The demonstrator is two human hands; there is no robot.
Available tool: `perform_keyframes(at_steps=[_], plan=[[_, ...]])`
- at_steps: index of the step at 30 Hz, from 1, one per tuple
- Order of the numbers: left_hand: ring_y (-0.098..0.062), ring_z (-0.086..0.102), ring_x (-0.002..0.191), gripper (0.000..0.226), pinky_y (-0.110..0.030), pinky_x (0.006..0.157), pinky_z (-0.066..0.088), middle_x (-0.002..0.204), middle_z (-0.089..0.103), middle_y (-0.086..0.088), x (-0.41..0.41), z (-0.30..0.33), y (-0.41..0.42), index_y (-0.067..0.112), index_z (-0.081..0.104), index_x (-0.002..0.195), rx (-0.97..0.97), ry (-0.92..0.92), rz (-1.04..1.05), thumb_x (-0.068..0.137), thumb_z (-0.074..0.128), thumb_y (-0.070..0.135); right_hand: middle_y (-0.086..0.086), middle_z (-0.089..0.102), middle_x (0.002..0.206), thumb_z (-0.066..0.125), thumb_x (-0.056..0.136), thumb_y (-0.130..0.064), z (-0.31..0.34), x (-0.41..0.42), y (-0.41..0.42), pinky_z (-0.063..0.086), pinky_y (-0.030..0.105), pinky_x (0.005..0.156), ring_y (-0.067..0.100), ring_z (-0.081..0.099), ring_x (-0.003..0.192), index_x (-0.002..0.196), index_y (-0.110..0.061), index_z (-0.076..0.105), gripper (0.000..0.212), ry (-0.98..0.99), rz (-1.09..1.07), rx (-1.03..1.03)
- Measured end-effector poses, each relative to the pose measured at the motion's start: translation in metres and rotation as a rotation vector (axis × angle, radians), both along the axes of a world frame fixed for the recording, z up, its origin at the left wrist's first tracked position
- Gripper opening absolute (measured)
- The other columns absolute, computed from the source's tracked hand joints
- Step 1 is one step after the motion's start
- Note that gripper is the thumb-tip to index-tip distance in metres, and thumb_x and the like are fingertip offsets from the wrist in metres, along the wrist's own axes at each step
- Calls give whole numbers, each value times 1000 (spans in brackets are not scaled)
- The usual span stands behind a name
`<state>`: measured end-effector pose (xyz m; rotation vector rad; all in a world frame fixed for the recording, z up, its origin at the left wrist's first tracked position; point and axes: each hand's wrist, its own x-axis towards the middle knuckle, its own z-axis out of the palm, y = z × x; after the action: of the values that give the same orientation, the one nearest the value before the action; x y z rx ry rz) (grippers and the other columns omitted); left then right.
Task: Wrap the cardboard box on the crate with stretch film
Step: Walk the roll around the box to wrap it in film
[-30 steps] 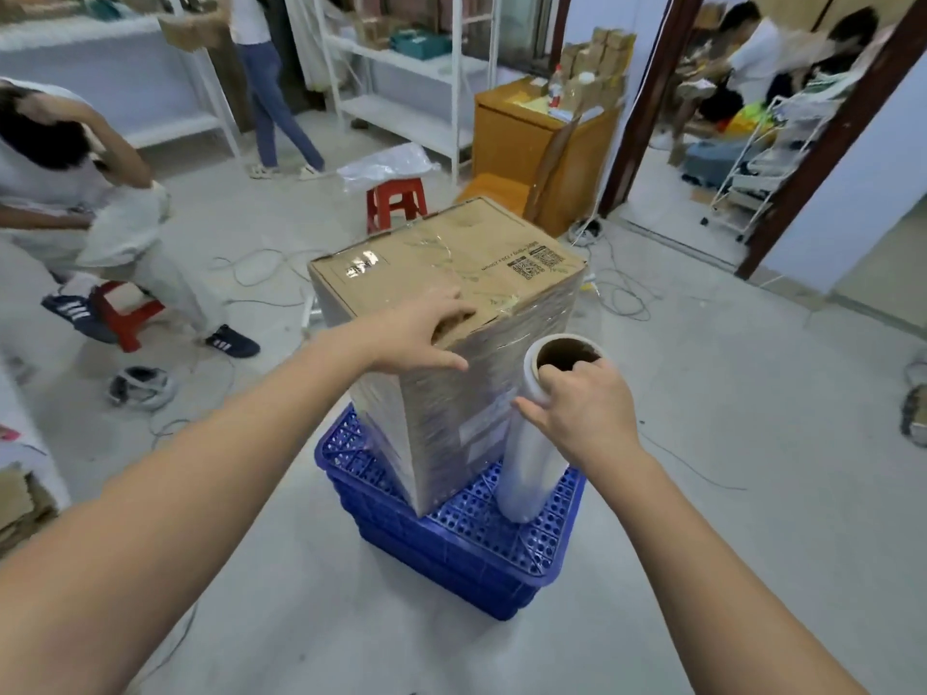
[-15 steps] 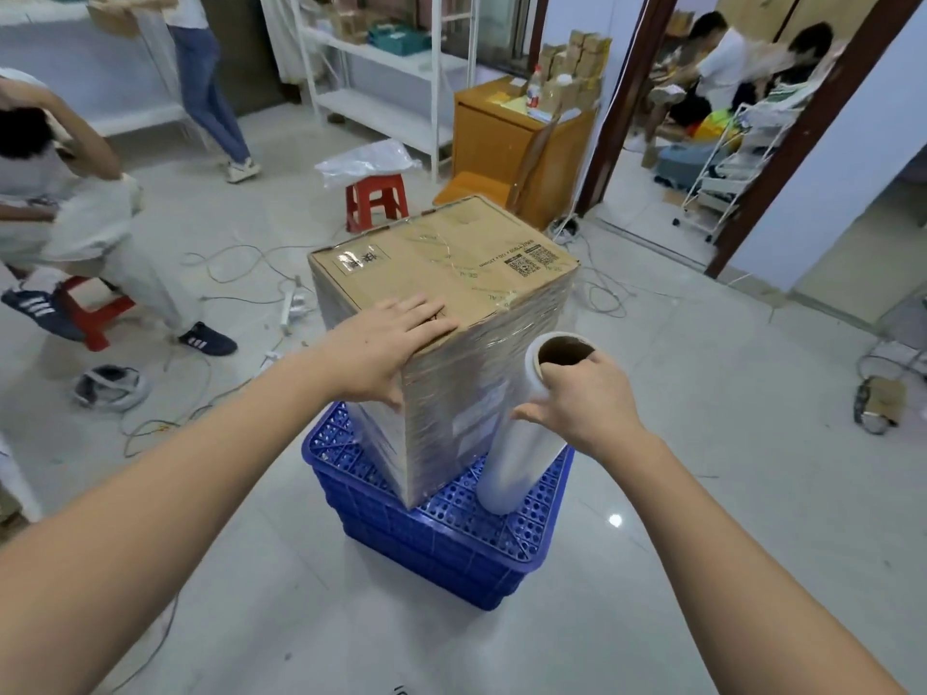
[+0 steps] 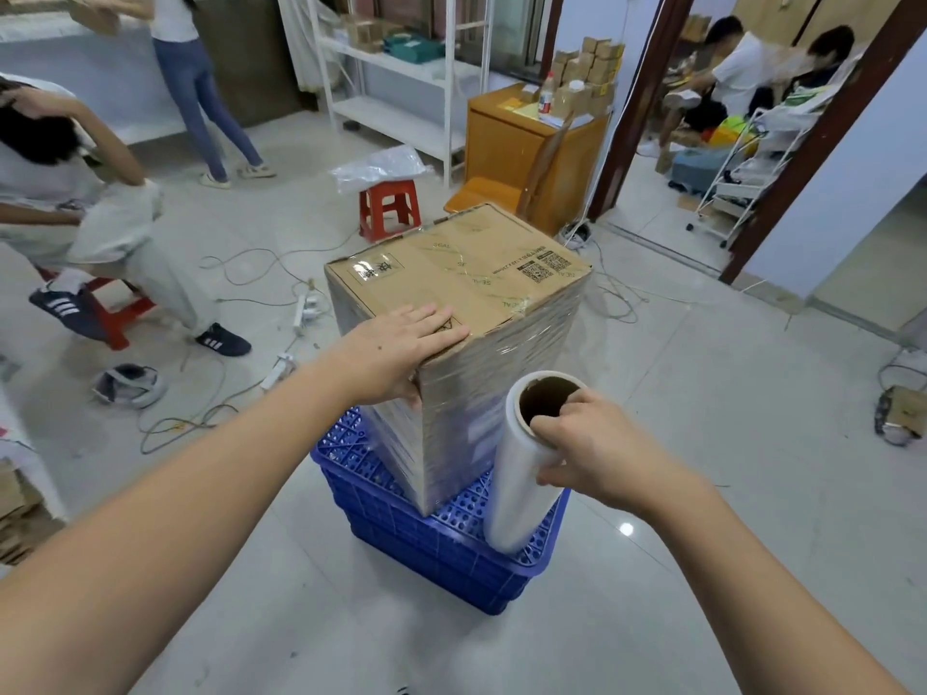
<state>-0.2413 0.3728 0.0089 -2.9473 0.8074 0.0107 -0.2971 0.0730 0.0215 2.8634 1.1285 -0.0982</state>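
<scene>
Two hands work: the left hand (image 3: 401, 343) lies flat on the box (image 3: 466, 313), the right hand (image 3: 592, 451) grips the upright film roll (image 3: 521, 474) beside the box's near-right face.

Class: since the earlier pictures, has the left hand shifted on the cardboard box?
Yes. The left hand uncurled, now lying flat nearer the cardboard box's near corner.

Single head-worn view, forward and down, close above cardboard box (image 3: 451, 273).
</scene>
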Motion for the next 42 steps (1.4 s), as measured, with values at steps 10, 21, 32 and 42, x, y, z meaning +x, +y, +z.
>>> perform_keyframes(at_steps=[10, 21, 32, 42], plan=[[-22, 11, 158, 117, -31, 123, -2, 171, 16, -1, -7, -2, -13, 34, 15, 164, -118, -7, 29, 74, 88, 50, -3, 58, 72, 45, 95, -60, -3, -24, 25, 39, 34, 76, 22, 44, 67, 84, -24, 41, 38, -153, -221, 124], [-23, 37, 149, 114, -38, 118, 25, 163, 39, -2, 15, -23, 20, 23, 39, 159, -193, -218, -231, 65, 82, 72, -9, 50, 63, 39, 80, -85, -13, -31, 61, 36, 32, 65, 19, 46, 76, 72, -25, 38, 60, -158, -677, 133], [-27, 37, 137, 101, -44, 114, 28, 151, 41, -2, 51, 2, 26, 33, 35, 152, -131, -91, -447, 69, 69, 80, -4, 52, 73, 43, 96, -56, -11, -30, 107, 37, 32, 80, 19, 41, 75, 82, -21, 43, 38, -169, -964, 33], [-33, 13, 157, 105, -50, 127, 15, 171, 11, -13, 59, -11, 29, 37, -7, 161, 5, -110, -513, 78, 23, 93, -4, 55, 62, 56, 73, -83, 2, -20, 114, 34, 31, 57, 15, 50, 59, 68, -21, 51, 63, -130, -1091, -2]])
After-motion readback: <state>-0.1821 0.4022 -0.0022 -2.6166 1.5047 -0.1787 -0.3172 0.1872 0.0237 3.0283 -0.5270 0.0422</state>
